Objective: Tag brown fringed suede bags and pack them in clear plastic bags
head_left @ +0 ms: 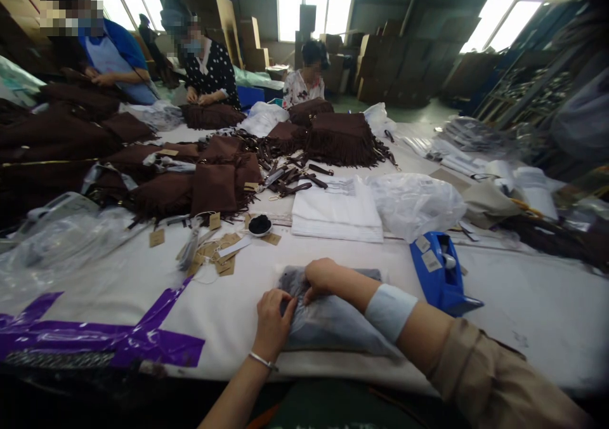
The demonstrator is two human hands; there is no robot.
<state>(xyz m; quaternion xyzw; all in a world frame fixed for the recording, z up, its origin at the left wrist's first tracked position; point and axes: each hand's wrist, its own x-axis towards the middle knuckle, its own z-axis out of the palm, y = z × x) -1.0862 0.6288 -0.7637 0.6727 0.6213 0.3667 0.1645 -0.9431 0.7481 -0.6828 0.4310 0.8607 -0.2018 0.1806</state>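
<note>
Our left grip (273,318) has its thumb and forefinger brought together on the clear plastic bag (342,327), while our right grip (321,280) bends down onto the same film; we cannot tell whether its fingertips are closed on it. The bag lies flat near our edge of the white-covered counter (533,315), with something dark grey inside, its film creased between our two grips.

Biggest of all is that counter, stretching across in front of us. Across its far left we have a heap of brown fringed bags (57,124), and three people stand or sit behind the far side. A fringed stack (337,134) rises farther off, beyond dark straps with metal clips (290,191). Nearer to us are folded white sheets (335,210), with crumpled clear plastic (413,204) just beside them on the right. Purple tape (157,346) runs along our left edge of the counter, and a blue tape dispenser (438,273) stands to the right of the bag. Smaller still, we see brown tags (223,254) scattered left of our grips, and a little white dish (266,233) holding something black beside them.
</note>
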